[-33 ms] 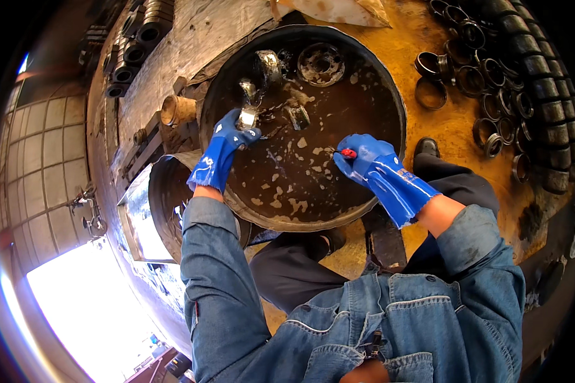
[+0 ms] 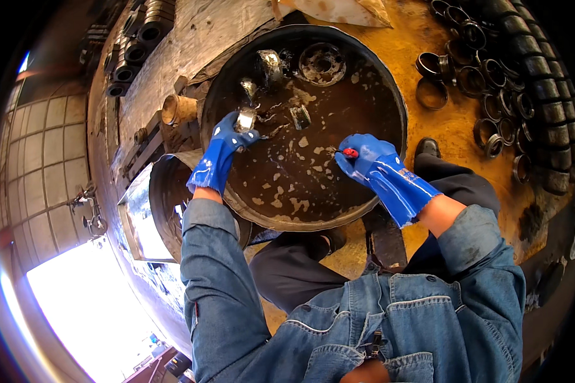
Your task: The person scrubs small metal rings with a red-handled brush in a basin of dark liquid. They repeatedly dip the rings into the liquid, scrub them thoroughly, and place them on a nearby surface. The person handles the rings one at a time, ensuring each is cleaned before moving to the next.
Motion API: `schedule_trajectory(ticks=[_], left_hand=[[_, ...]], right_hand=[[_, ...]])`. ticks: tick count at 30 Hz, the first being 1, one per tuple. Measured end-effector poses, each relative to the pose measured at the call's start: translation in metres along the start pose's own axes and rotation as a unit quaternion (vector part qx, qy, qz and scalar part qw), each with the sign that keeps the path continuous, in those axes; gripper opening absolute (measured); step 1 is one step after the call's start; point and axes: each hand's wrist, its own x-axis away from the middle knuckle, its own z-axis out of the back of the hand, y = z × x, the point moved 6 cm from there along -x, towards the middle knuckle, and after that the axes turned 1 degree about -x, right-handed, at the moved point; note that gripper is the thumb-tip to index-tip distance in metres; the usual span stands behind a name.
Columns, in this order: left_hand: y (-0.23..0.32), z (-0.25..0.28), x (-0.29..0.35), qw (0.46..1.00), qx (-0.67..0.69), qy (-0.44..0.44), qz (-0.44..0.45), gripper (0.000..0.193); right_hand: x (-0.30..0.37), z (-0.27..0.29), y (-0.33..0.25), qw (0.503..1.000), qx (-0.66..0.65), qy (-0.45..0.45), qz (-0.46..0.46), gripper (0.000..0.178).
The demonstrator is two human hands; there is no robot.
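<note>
A wide round tub (image 2: 400,96) of brown liquid with pale foam patches stands in front of me. My left hand (image 2: 222,145), in a blue rubber glove, is closed on a shiny metal ring (image 2: 245,120) over the tub's left side. Over the right side, my gloved right hand (image 2: 370,158) grips a red-handled tool (image 2: 350,153); its thin dark tip points left and its kind is unclear. Another shiny ring (image 2: 299,117) lies partly in the liquid between my hands. Toward the far rim sit a larger wet metal ring (image 2: 271,65) and a round flanged part (image 2: 322,64).
Many loose metal rings (image 2: 471,80) lie on the yellow-brown floor at right, beside stacked dark rings (image 2: 543,96). A rusty cylinder (image 2: 179,110) stands left of the tub, above a second drum (image 2: 166,191). More cylindrical parts (image 2: 134,54) are lined up far left.
My left hand and the metal ring in it have shifted very slightly. My right hand stays in nearly the same place.
</note>
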Motion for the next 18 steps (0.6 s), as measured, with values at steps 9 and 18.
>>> schedule_trajectory(ticks=[9,18], left_hand=[[-0.092,-0.037,-0.002,0.993,-0.071,0.036,0.083,0.093],[-0.115,-0.062,-0.045,0.944,-0.279,-0.036,0.172,0.05]], right_hand=[[0.006,-0.008,-0.006,0.999,-0.016,0.002,0.031,0.023],[0.008,-0.01,-0.009,0.998,-0.001,-0.069,-0.007,0.024]])
